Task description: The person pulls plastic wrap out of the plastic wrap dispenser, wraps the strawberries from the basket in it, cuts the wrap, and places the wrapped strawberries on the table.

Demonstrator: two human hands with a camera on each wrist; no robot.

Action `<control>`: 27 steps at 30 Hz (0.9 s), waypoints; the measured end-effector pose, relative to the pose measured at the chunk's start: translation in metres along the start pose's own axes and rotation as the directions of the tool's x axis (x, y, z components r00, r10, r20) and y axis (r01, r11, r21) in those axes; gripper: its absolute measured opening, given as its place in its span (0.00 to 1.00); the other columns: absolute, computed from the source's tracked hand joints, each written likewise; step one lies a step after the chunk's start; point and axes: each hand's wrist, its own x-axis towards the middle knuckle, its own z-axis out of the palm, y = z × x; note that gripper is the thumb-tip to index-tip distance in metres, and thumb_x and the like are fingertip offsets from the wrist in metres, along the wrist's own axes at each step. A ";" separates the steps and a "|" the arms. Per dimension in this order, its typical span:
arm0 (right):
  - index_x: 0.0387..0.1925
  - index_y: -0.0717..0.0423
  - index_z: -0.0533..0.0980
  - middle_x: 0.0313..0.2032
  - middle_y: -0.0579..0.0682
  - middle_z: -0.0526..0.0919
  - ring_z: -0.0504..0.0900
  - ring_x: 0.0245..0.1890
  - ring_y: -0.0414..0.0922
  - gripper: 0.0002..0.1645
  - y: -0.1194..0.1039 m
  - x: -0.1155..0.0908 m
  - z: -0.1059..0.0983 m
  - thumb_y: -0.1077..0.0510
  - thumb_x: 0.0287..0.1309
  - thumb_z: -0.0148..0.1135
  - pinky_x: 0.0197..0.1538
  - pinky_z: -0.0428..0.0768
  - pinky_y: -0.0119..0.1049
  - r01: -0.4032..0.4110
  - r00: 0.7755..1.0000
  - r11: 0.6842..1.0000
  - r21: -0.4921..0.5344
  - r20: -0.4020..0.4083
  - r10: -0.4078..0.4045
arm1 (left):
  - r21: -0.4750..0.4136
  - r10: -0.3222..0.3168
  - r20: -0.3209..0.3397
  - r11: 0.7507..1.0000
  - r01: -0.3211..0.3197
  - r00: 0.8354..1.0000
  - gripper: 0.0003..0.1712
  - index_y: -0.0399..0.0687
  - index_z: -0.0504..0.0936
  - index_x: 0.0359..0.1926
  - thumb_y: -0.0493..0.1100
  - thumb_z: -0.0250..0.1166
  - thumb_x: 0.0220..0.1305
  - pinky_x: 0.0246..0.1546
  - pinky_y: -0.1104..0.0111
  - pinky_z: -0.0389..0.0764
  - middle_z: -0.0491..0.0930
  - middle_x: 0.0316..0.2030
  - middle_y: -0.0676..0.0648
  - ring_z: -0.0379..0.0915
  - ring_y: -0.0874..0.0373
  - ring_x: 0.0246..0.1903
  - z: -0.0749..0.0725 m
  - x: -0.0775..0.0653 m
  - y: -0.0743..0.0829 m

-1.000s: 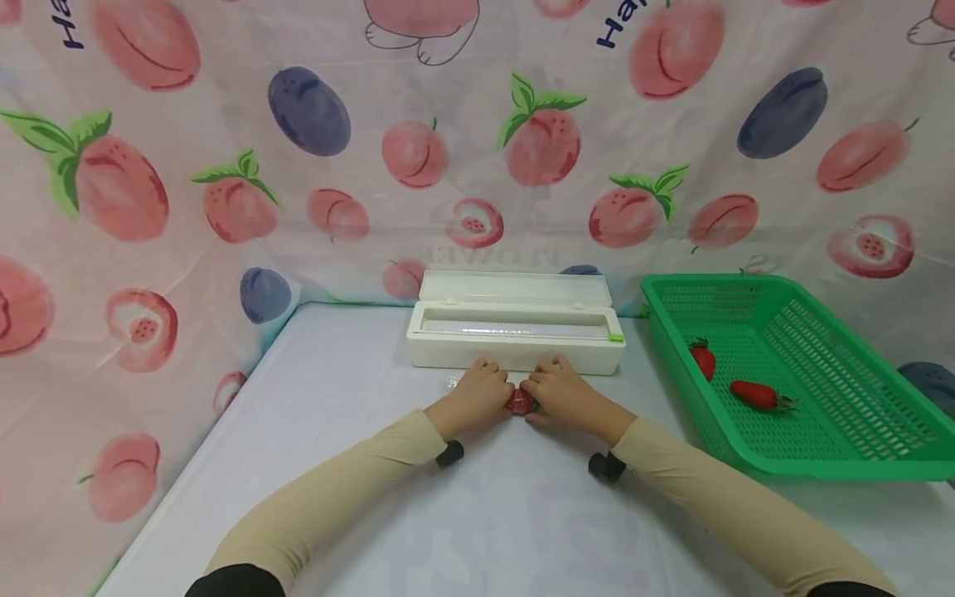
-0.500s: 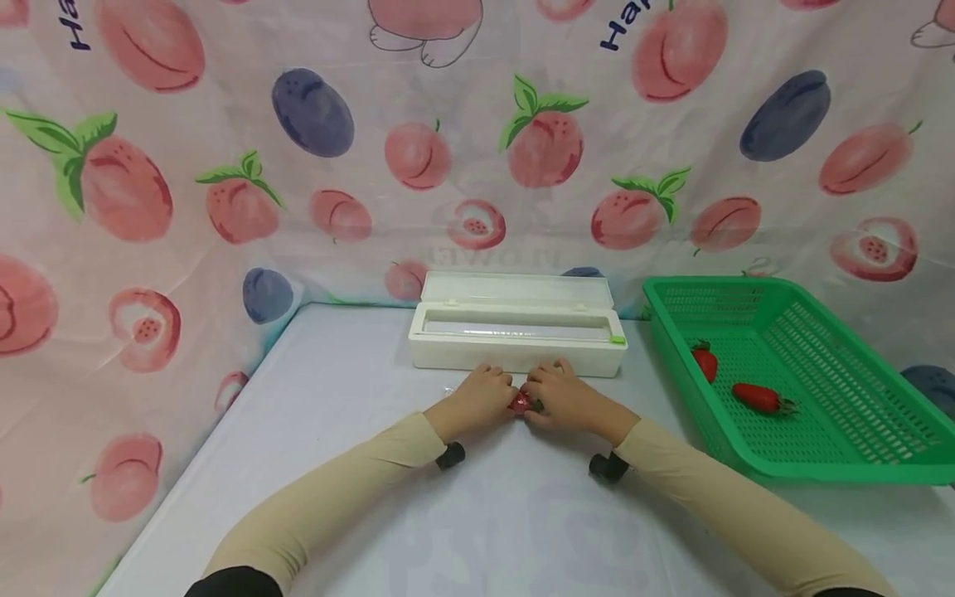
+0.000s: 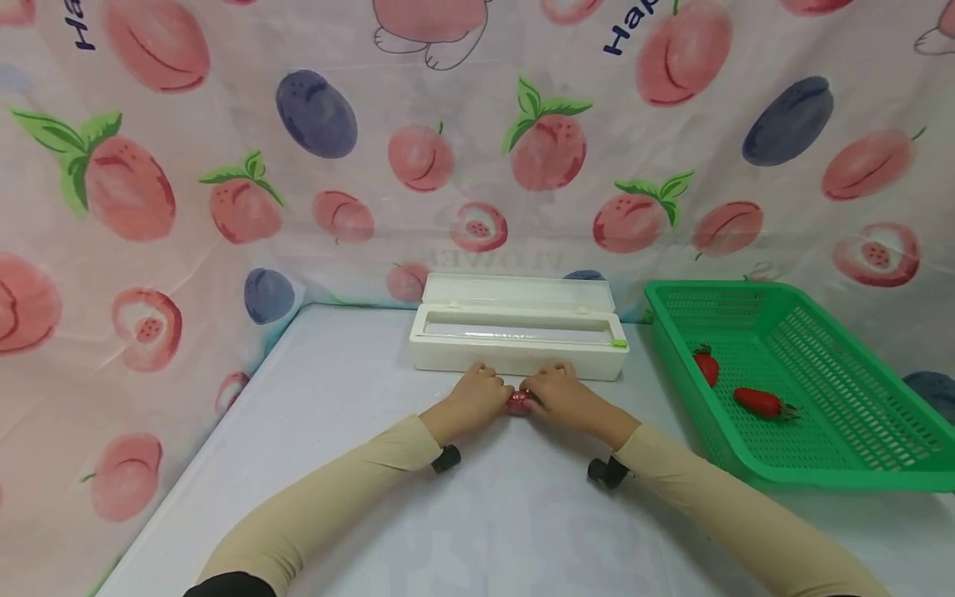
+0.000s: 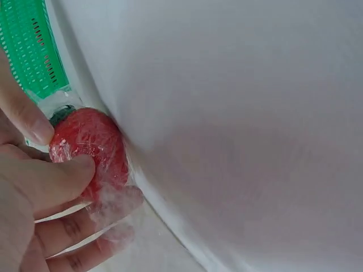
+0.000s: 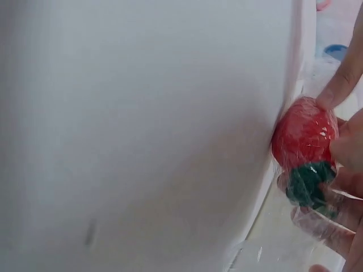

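A red strawberry (image 3: pixel 518 403) with a green leafy top is wrapped in clear plastic film and held between both hands, low over the white table. The left hand (image 3: pixel 472 403) grips its left side, with the thumb pressed on the red skin in the left wrist view. The right hand (image 3: pixel 567 400) holds the other side, its fingertips on the fruit near the leaves. Crinkled film (image 4: pixel 113 207) bunches over the left fingers. More loose film (image 5: pixel 317 224) trails beside the right fingers in the right wrist view. From the head view, the hands hide much of the fruit.
Just beyond the hands stands a white cling film box (image 3: pixel 518 358), its lid (image 3: pixel 516 290) raised and a film roll inside. A green basket (image 3: pixel 828 479) at the right holds a strawberry (image 3: pixel 705 366) and a longer red one (image 3: pixel 761 403). A fruit-print cloth hangs behind.
Both hands stay round the strawberry with small finger shifts. A bit of loose film that showed left of the left hand has gone from sight. The head view has shifted slightly.
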 end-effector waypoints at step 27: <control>0.45 0.58 0.78 0.40 0.52 0.83 0.73 0.47 0.49 0.22 0.003 -0.007 0.007 0.50 0.50 0.68 0.59 0.63 0.56 -0.034 0.996 0.982 -0.184 0.075 0.048 | 0.034 -0.040 0.126 0.999 0.036 0.991 0.23 0.44 0.76 0.57 0.49 0.58 0.64 0.58 0.59 0.70 0.83 0.47 0.48 0.78 0.55 0.49 0.001 -0.001 0.007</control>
